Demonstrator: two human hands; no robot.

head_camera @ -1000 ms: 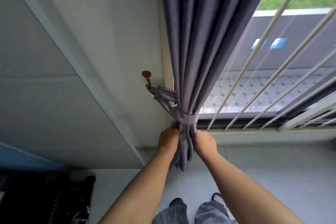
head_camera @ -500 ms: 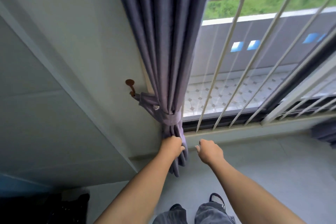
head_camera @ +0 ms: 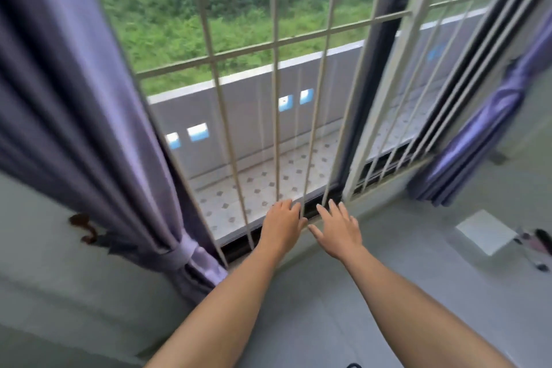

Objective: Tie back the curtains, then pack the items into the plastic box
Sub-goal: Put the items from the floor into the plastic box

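Note:
The left purple curtain (head_camera: 77,116) hangs gathered at the window's left side, cinched by a matching tieback (head_camera: 182,251) that runs to a brown wall hook (head_camera: 82,228). A second purple curtain (head_camera: 490,128) is bunched at the right side of the window. My left hand (head_camera: 282,225) and my right hand (head_camera: 339,228) hover side by side in front of the low window sill, fingers spread and holding nothing. Both hands are well to the right of the tied curtain. The view is motion-blurred.
White window bars (head_camera: 276,69) and a sliding frame (head_camera: 385,69) span the middle. On the tiled floor at the right lie a white flat sheet or lid (head_camera: 485,234) and some small dark items (head_camera: 537,245). A white wall (head_camera: 44,263) is on the left.
Both hands let go of the left curtain's bunched end and opened. My view swung right, so the tied curtain now sits at the left and the right curtain has come into view.

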